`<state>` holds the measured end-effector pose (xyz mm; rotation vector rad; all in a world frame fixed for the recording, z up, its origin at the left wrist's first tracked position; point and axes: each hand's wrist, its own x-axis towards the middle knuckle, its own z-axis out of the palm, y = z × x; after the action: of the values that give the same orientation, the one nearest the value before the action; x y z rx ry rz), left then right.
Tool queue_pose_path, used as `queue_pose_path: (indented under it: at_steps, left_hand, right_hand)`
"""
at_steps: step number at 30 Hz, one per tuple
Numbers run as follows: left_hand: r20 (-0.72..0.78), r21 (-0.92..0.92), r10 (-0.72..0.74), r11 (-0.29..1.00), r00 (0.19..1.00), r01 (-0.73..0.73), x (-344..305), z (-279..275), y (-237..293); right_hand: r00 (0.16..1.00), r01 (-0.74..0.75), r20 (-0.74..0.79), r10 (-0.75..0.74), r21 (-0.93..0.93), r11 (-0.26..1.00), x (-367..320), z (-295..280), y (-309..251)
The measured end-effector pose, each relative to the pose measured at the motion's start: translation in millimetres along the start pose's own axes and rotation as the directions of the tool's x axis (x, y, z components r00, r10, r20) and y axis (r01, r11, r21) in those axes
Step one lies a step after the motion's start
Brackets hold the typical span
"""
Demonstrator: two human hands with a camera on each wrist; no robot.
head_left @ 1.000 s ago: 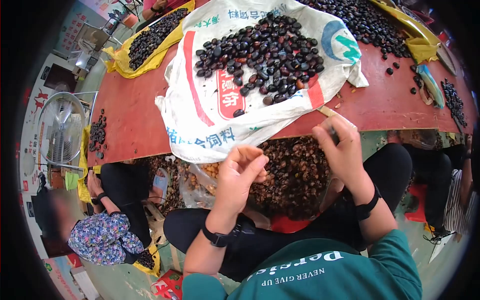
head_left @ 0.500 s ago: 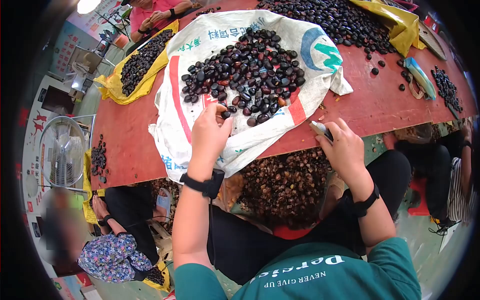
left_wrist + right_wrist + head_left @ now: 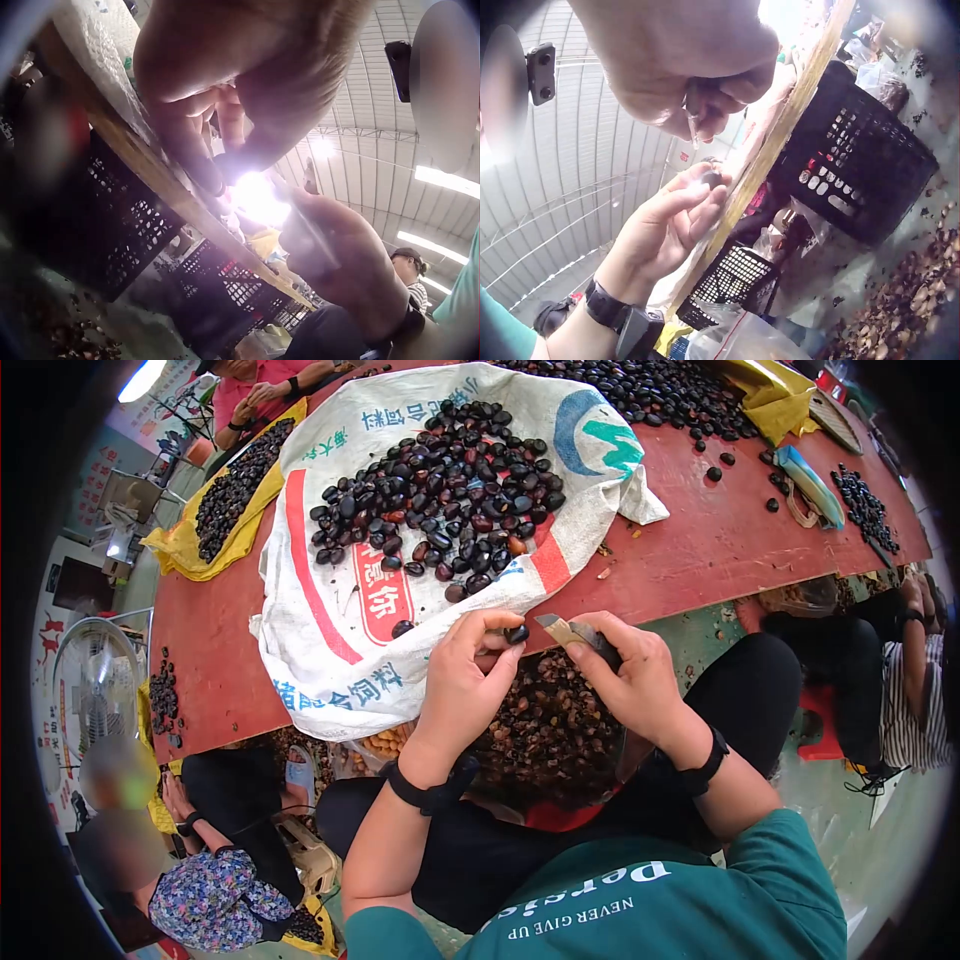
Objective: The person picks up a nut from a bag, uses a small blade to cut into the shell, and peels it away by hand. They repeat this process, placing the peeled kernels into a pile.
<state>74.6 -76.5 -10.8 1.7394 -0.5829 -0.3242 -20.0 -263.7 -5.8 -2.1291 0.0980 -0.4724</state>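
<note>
The left hand (image 3: 468, 678) pinches one dark nut (image 3: 516, 633) between thumb and fingertips, just off the table's front edge. Facing it, the right hand (image 3: 628, 672) grips a small knife, its short pale blade (image 3: 552, 624) pointing at the nut with a small gap between. In the right wrist view the nut (image 3: 711, 179) sits at the left hand's (image 3: 664, 225) fingertips, below the right hand (image 3: 694, 67). A white printed sack (image 3: 330, 600) lies on the red table (image 3: 680, 575) with a heap of dark nuts (image 3: 440, 490) on it.
More nuts lie on a yellow sack (image 3: 172, 550) at left and in a large pile (image 3: 640, 390) at the back right. Beneath the table edge is a mass of brown shells (image 3: 550, 735). Black crates (image 3: 855, 157) stand below. Other people sit on both sides; a fan (image 3: 98, 680) stands at left.
The left hand reached forward to the nuts on the sack, then came back toward the knife with one nut. The right hand, still gripping the knife, has shifted left toward it.
</note>
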Motion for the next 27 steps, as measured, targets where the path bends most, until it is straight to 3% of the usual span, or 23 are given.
queue_pose_path:
  at_steps: [2,5,8,11,27]
  left_hand:
    - [-0.029,-0.051,0.027,0.998,0.999,-0.028,0,5,-1]
    - [0.044,-0.010,0.008,1.000,0.999,-0.007,3,-2,-9]
    - [-0.014,0.310,0.029,0.950,0.999,-0.023,3,2,12]
    - [-0.004,0.419,0.142,0.899,0.990,-0.127,4,4,6]
    - [0.035,0.429,0.155,0.890,0.987,-0.155,4,-1,0]
  right_hand:
    - [0.998,-0.054,0.023,0.054,0.002,0.999,-2,0,1]
    - [0.997,-0.071,0.039,0.072,-0.027,0.997,-3,0,0]
    - [0.999,-0.041,0.027,0.044,-0.087,0.995,-4,3,1]
    - [0.999,0.043,0.012,-0.042,-0.125,0.991,-2,6,1]
    - [0.991,0.128,0.069,-0.118,-0.165,0.978,-6,22,12]
